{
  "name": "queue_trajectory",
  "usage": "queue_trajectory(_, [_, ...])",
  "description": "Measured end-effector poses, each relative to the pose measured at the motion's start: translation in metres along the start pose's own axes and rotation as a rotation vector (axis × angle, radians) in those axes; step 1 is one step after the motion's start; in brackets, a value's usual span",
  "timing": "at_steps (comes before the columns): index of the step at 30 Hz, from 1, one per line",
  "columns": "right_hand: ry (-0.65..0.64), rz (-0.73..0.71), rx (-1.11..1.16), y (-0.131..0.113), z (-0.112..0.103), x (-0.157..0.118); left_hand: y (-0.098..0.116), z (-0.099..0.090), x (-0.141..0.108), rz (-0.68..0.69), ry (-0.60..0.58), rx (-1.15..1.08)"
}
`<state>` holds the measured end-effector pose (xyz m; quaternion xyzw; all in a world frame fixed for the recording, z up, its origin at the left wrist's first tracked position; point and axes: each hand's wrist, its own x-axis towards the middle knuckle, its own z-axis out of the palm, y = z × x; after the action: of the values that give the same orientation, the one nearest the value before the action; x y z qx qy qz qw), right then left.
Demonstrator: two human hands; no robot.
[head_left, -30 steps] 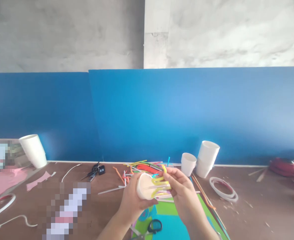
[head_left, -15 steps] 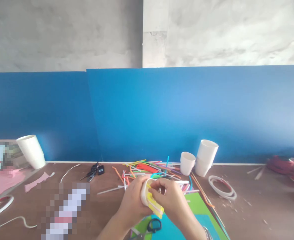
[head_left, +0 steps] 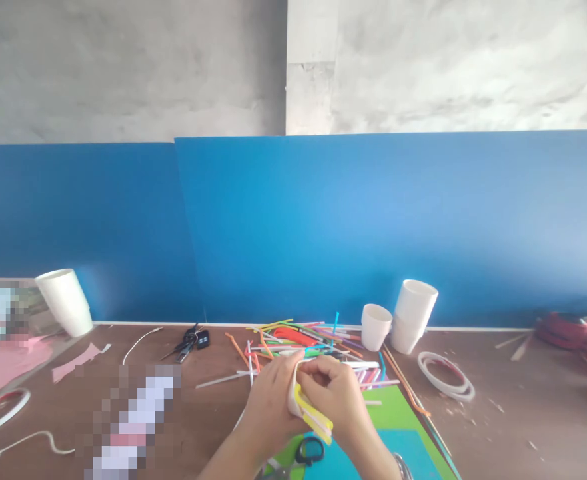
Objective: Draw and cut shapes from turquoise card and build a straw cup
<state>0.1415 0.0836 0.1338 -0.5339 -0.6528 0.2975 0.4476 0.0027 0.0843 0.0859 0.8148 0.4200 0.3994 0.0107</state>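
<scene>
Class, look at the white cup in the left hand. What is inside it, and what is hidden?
Yellow straws stick out of the white cup. The right hand covers part of its mouth; the bottom inside cannot be seen.

Left hand gripping a small white paper cup at lower centre, right hand at its mouth, yellow straw-like strips jutting out, multicoloured plastic straws heaped behind, black-handled metal scissors at bottom centre
</scene>
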Motion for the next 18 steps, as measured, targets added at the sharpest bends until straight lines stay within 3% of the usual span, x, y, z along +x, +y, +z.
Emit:
queue_trajectory(6, [-0.003,0.068,0.101,0.008,0.007,0.004,-0.003,0.003,0.000,0.009,-0.033,0.017])
queue_trajectory(12, [0.059,0.023,0.092,0.012,0.014,0.006,-0.001,0.010,-0.002,-0.054,-0.070,-0.044])
queue_trajectory(18, [-0.052,-0.071,0.080,0.004,-0.007,0.007,0.000,-0.006,0.007,-0.163,-0.049,-0.162])
